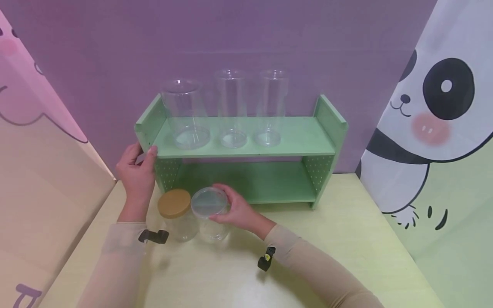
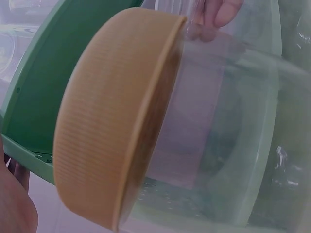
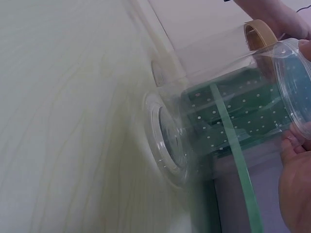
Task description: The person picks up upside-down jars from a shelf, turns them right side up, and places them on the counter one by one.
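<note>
My right hand (image 1: 240, 209) grips a clear jar (image 1: 213, 229) near its top, thumb in front and fingers round the far side. The jar has a clear, flat lid (image 1: 209, 201); in the right wrist view its round base (image 3: 167, 141) is close over the tabletop. Just left of it stands a second clear jar (image 1: 183, 226) with a tan lid (image 2: 112, 116). My left hand (image 1: 136, 169) holds the left side panel of a green two-tier shelf (image 1: 296, 132), thumb at the front edge; the other fingers are partly hidden behind the panel.
On the upper tier stand a wide clear container (image 1: 186, 111) and two narrower ones, a middle cylinder (image 1: 232, 107) and a right cylinder (image 1: 271, 107). A purple wall (image 1: 246, 34) rises behind the shelf. Cartoon-printed side panels flank the pale wood table (image 1: 215, 278).
</note>
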Tool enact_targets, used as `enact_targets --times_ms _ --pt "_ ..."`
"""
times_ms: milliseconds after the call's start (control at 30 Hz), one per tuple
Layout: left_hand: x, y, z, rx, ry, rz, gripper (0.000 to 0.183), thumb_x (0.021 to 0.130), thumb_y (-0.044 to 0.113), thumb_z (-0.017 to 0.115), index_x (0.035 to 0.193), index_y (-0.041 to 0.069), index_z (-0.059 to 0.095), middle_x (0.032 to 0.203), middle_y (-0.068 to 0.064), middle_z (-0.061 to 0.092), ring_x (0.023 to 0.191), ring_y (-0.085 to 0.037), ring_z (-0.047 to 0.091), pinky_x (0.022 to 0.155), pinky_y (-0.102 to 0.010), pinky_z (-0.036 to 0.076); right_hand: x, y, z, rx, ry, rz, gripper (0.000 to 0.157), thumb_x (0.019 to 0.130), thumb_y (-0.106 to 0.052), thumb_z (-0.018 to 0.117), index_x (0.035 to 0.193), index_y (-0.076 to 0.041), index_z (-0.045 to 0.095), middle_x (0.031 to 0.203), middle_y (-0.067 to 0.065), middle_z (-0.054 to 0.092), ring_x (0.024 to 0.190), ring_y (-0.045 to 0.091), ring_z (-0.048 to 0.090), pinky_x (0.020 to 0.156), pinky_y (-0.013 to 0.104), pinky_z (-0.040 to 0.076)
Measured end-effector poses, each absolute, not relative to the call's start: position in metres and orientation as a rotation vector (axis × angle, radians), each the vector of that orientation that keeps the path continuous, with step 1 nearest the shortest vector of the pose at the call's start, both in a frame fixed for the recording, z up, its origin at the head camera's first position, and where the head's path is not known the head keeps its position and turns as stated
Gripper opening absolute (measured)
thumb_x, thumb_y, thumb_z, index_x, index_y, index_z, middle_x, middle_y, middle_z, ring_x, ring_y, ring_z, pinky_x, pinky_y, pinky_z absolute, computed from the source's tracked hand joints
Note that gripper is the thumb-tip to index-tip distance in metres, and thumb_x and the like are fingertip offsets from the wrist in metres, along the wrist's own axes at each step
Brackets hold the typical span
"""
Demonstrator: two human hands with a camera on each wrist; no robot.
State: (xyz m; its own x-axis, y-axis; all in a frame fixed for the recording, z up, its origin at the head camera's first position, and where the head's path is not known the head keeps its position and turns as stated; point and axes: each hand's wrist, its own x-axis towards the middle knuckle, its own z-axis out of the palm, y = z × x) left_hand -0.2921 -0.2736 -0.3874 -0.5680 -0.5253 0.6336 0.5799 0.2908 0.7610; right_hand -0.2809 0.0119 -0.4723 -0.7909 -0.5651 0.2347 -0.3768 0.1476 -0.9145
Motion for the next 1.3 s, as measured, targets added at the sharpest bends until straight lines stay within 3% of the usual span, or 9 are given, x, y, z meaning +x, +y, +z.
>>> enact_targets --times_ms 300,600,700,800,933,1100,1200,1300 --pt "-0.290 -0.272 -0.385 -0.037 -1.612 -1.453 0.029 0.100 0.002 0.076 0.128 -0.002 0.080 0.111 0.001 0.075 0.107 -0.010 0.068 0.086 -0.013 0.061 -0.282 0.012 -0.473 -0.934 2.254 -1.685 0.091 0.084 -0.010 0.095 0.162 -0.013 0.048 0.154 0.006 0.058 0.137 0.025 0.057 0.118 0.046 0.049" --pt "-0.292 -0.272 -0.388 -0.044 -1.618 -1.466 0.029 0.100 0.004 0.077 0.128 0.002 0.081 0.113 0.001 0.075 0.110 -0.011 0.068 0.086 -0.014 0.061 -0.287 0.018 -0.477 -0.917 2.247 -1.679 0.095 0.083 -0.012 0.097 0.165 -0.017 0.048 0.156 0.003 0.059 0.144 0.027 0.056 0.123 0.055 0.044" --pt "-0.290 -0.272 -0.386 -0.039 -1.623 -1.469 0.028 0.100 0.005 0.078 0.128 0.003 0.082 0.113 0.002 0.075 0.111 -0.012 0.068 0.087 -0.015 0.062 -0.288 0.023 -0.475 -0.947 2.219 -1.723 0.094 0.084 -0.008 0.096 0.164 -0.012 0.048 0.160 0.006 0.057 0.147 0.033 0.054 0.123 0.058 0.044" --pt "-0.289 -0.272 -0.386 -0.040 -1.629 -1.465 0.028 0.101 0.006 0.078 0.128 0.004 0.082 0.113 0.003 0.075 0.111 -0.012 0.068 0.087 -0.015 0.062 -0.288 0.031 -0.470 -1.018 2.233 -1.813 0.082 0.088 -0.004 0.092 0.160 -0.005 0.052 0.159 0.013 0.058 0.146 0.039 0.054 0.121 0.060 0.047" --pt "-0.290 -0.272 -0.389 -0.040 -1.633 -1.465 0.029 0.101 0.006 0.078 0.129 0.004 0.082 0.114 0.002 0.075 0.111 -0.011 0.068 0.087 -0.015 0.062 -0.286 0.049 -0.453 -1.228 2.436 -1.934 0.058 0.094 -0.001 0.085 0.146 0.004 0.059 0.141 0.019 0.066 0.130 0.037 0.063 0.113 0.052 0.055" --pt "-0.290 -0.271 -0.389 -0.010 -1.643 -1.459 0.030 0.101 0.006 0.077 0.131 0.004 0.081 0.116 -0.001 0.076 0.111 -0.010 0.068 0.087 -0.015 0.061 -0.282 0.075 -0.415 -1.521 2.810 -2.027 0.040 0.093 0.002 0.084 0.126 0.009 0.064 0.116 0.020 0.070 0.105 0.034 0.070 0.095 0.040 0.063" --pt "-0.290 -0.270 -0.387 0.007 -1.652 -1.444 0.030 0.102 0.005 0.076 0.131 0.001 0.080 0.116 -0.003 0.076 0.111 -0.010 0.067 0.087 -0.014 0.061 -0.282 0.091 -0.385 -1.526 3.019 -2.050 0.042 0.091 0.000 0.086 0.123 0.012 0.062 0.112 0.024 0.068 0.103 0.035 0.069 0.092 0.040 0.062" --pt "-0.289 -0.271 -0.386 0.010 -1.646 -1.439 0.030 0.101 0.005 0.076 0.131 0.001 0.080 0.115 0.000 0.076 0.111 -0.011 0.068 0.087 -0.014 0.061 -0.286 0.104 -0.356 -1.375 3.179 -2.029 0.056 0.089 -0.003 0.089 0.133 0.011 0.057 0.120 0.027 0.062 0.111 0.036 0.063 0.097 0.042 0.059"
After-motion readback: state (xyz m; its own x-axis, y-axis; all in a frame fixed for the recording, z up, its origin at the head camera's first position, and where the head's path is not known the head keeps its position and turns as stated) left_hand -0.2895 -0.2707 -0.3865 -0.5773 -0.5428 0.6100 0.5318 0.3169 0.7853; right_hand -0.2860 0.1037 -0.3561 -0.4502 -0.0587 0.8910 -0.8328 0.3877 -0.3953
